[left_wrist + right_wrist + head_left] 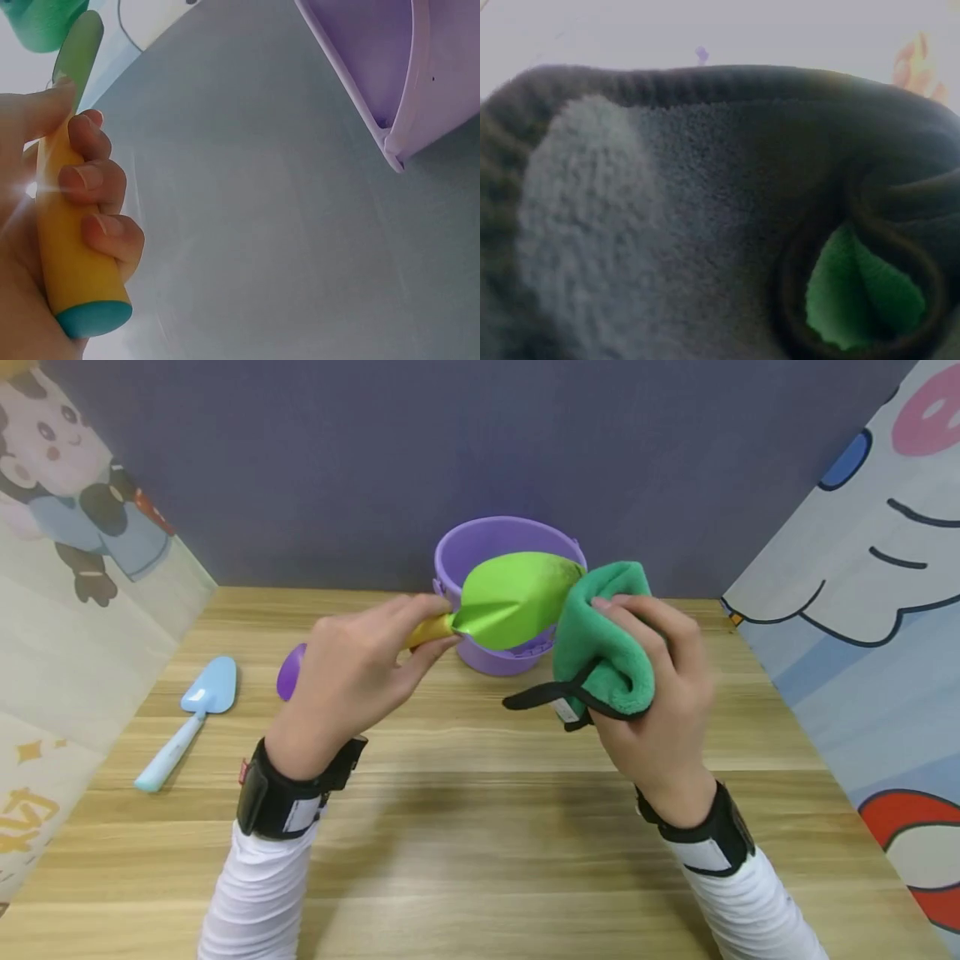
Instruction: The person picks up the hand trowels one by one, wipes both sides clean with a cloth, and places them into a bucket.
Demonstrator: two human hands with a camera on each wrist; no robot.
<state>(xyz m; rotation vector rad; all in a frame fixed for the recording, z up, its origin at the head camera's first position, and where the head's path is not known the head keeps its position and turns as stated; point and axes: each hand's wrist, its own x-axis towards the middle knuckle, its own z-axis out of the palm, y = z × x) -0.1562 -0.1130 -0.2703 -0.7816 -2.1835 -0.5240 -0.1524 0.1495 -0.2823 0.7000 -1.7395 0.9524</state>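
Holding the trowel (517,602) by its handle (432,631) in the left grip (356,660), pointed along its long axis rightward and slightly forward of that grip, ending near the right grip (667,702), just beside or touching (hard to tell which) the cloth (596,635) clutched there.

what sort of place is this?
Probably an indoor tabletop filming setup: wood-grain tabletop, plain dark backdrop behind it, cartoon-printed panels on both sides.
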